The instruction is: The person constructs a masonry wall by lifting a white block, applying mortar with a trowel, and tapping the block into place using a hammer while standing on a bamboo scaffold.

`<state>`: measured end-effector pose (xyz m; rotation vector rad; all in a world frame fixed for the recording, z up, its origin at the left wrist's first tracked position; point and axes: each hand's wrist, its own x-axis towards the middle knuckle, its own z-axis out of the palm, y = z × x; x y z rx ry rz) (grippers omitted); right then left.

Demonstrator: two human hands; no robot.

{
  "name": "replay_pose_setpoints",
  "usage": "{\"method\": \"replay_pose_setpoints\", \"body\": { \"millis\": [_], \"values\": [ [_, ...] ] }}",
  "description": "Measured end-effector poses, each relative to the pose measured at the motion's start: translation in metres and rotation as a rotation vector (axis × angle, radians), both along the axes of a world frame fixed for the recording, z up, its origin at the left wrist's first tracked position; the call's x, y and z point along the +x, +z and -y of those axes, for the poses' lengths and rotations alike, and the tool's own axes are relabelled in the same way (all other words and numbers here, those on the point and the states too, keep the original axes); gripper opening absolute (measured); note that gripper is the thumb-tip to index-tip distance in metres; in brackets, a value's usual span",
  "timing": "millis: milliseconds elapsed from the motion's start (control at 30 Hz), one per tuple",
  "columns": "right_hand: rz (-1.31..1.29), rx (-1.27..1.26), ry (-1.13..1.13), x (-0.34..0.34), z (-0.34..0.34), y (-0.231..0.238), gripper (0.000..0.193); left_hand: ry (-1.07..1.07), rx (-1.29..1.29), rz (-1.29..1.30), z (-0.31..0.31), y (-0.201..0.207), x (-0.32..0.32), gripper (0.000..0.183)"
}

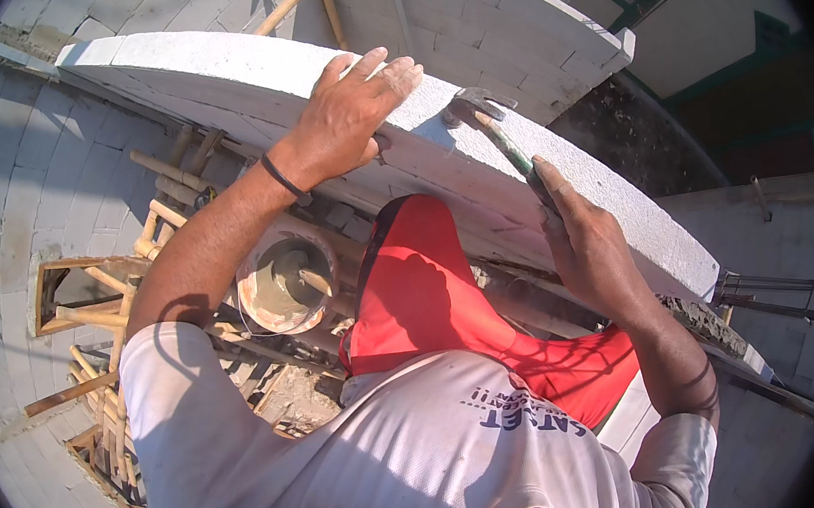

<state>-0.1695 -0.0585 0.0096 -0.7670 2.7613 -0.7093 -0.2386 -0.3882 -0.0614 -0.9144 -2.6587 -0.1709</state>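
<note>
Hammer [504, 140] slants up-left headfirst, right hand [578, 231] grasping it, left hand [345, 117] unclenched.

We look steeply down from head height in one wide fisheye view. The white shirt [369, 461] sits nearest us; the left hand [345, 117] and right hand [586, 240] are farther off, facing outward.

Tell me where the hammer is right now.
In the head view, the hammer is right of centre in the upper half, its handle in the right hand, its head over the white wall.
</note>
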Motion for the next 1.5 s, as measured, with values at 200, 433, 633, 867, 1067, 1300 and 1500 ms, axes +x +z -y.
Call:
{"method": "replay_pose_setpoints", "body": {
  "millis": [200, 433, 633, 867, 1067, 1300, 1500],
  "values": [
    [-0.26, -0.349, -0.075, -0.006, -0.008, 0.017, 0.054, 0.006, -0.003, 0.02, 0.0, 0.003, 0.001, 0.094],
    [0.032, -0.041, -0.009, 0.003, -0.027, -0.003, 0.055, 0.014, -0.014, 0.031, -0.002, 0.004, -0.003, 0.093],
    [-0.374, -0.329, -0.131, 0.019, -0.038, 0.007, 0.059, 0.018, -0.054, 0.03, -0.004, 0.008, 0.001, 0.09],
    [-0.307, -0.217, -0.055, 0.035, -0.08, -0.013, 0.058, 0.026, -0.072, 0.065, -0.003, 0.009, 0.001, 0.094],
    [-0.301, -0.259, -0.311, 0.075, -0.128, -0.029, 0.054, -0.019, -0.06, 0.072, -0.023, 0.014, -0.008, 0.096],
    [-0.432, -0.222, -0.355, 0.096, -0.144, -0.029, 0.06, -0.016, -0.109, 0.051, -0.013, 0.013, -0.002, 0.096],
    [-0.259, -0.174, -0.384, 0.108, -0.149, -0.048, 0.065, -0.029, -0.124, 0.07, -0.018, 0.013, 0.0, 0.091]
  ]
}}
